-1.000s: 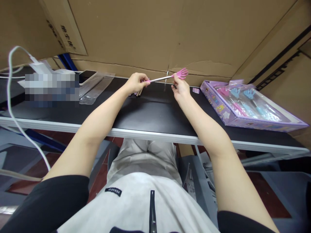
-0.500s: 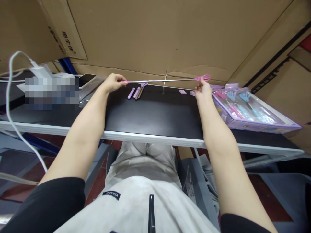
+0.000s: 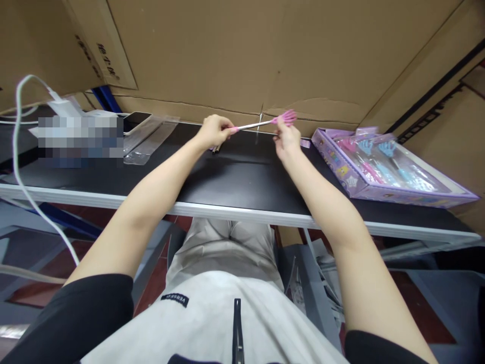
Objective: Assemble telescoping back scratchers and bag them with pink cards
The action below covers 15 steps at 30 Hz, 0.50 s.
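A pink telescopic back scratcher (image 3: 253, 125) with a hand-shaped head is held level above the black tabletop (image 3: 242, 182). My left hand (image 3: 216, 131) pinches its pink handle end, and the rest of the handle is hidden in the fingers. At the other end, my right hand (image 3: 288, 139) is closed around the neck just below the pink claw. Only a short length of silver rod shows between the hands. Beneath my left hand, dark rod ends (image 3: 215, 149) poke out on the table; the purple pieces they belong to are mostly covered.
On the right stands a purple display box (image 3: 350, 184) with pink and blue back scratchers in clear wrappers. Clear plastic sleeves (image 3: 146, 146), a phone (image 3: 137, 121) and a white charger with cable (image 3: 66, 107) are at the left. A cardboard wall (image 3: 227, 55) rises behind the table.
Both hands have come closer together, and the back scratcher's rod has slid shorter between them. My left hand now covers most of the purple pieces on the table.
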{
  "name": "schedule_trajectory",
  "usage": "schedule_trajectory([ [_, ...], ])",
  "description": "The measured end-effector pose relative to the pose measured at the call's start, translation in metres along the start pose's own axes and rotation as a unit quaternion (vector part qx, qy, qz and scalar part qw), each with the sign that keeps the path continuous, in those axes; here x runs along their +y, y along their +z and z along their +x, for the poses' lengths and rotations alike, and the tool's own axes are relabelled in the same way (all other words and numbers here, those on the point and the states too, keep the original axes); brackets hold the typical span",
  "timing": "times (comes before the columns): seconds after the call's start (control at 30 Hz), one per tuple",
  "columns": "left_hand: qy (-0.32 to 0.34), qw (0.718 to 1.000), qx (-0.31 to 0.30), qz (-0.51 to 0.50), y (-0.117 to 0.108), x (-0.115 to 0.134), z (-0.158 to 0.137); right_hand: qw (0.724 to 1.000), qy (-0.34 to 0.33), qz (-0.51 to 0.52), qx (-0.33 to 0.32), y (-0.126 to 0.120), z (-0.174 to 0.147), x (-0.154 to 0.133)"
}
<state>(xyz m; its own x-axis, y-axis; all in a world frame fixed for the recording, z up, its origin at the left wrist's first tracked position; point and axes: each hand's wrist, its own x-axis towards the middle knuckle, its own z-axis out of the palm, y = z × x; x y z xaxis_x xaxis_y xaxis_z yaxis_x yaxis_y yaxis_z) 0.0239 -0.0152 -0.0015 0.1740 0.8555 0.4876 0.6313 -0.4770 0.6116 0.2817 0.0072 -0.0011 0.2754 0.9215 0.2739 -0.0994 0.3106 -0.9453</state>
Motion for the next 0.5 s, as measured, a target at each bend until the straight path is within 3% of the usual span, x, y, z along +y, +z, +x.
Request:
schedule_trajectory([
  [0.13, 0.016, 1.000, -0.013, -0.022, 0.019, 0.013, 0.000, 0.999, 0.025, 0.013, -0.038, 0.024, -0.031, -0.003],
  [0.33, 0.014, 0.999, -0.018, -0.042, 0.012, 0.009, -0.001, 0.999, 0.029, 0.002, -0.040, 0.019, -0.035, -0.016],
  [0.5, 0.008, 0.998, -0.033, -0.055, 0.014, 0.012, -0.003, 0.998, 0.039, 0.003, -0.053, 0.020, -0.034, -0.011],
])
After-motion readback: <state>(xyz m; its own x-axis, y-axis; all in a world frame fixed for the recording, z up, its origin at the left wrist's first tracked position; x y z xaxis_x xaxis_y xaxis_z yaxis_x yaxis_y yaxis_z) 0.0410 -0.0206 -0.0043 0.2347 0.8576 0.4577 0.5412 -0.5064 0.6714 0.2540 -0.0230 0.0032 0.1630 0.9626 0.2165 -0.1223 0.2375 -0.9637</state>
